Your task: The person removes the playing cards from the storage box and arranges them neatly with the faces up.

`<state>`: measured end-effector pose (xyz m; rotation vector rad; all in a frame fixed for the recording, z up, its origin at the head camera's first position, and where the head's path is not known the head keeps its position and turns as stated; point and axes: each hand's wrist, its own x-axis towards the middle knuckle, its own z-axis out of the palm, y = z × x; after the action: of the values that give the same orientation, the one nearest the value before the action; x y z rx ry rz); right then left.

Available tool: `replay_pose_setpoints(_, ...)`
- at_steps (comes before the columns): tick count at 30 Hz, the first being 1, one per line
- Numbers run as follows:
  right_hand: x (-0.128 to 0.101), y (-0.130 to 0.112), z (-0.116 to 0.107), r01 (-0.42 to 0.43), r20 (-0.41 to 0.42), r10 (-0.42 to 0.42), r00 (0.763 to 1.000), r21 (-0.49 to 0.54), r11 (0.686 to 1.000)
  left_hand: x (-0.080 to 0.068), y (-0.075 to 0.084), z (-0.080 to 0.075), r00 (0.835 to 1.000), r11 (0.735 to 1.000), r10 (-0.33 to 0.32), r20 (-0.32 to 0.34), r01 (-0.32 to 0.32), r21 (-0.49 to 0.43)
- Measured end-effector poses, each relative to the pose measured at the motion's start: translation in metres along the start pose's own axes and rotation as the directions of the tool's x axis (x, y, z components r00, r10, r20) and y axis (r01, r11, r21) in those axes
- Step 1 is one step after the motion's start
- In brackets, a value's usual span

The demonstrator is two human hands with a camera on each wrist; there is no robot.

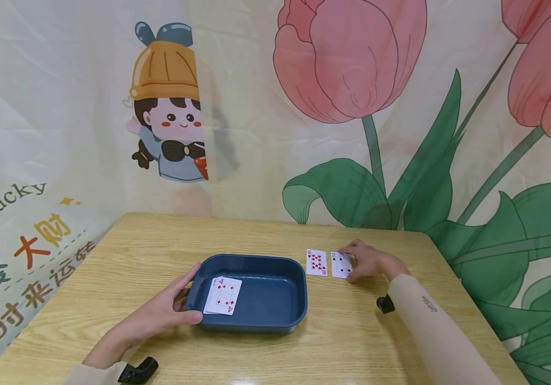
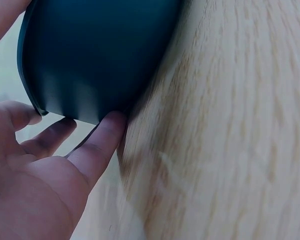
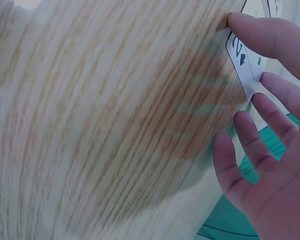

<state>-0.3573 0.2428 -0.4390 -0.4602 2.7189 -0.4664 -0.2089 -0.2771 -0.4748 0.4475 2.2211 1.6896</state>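
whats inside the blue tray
The blue tray holds a face-up four of diamonds at its left end; another card peeks out beneath, its face mostly covered, so unreadable.

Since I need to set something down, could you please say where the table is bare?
Free: table behind the blue tray, and nearer, between tray and right sleeve. Crowded: around the ten card, two card and right hand.

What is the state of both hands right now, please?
Left hand: holding the left end of the blue tray.
Right hand: touching the 2 card at its edge; whether it pinches cannot be told.
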Motion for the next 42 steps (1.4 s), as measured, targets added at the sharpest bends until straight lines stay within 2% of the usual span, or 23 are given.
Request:
replay_pose_setpoints(17,-0.0017,-0.0032,-0.002,0.004,0.006,-0.004,1.0,0.0,1.0,0.0003,0.0034,-0.0001,1.0,1.0,-0.027,-0.002,0.027,-0.003)
replay_pose_setpoints(25,-0.001,-0.0005,0.0003,-0.003,0.005,0.003,1.0,-0.008,1.0,-0.0008,0.0053,0.0012,1.0,1.0,0.007,0.005,-0.007,0.007)
replay_pose_setpoints(42,-0.0009,0.0024,-0.0006,0.019,0.016,-0.019,1.0,-0.002,1.0,-0.0014,0.0022,0.0009,1.0,1.0,0.012,0.011,-0.012,-0.017)
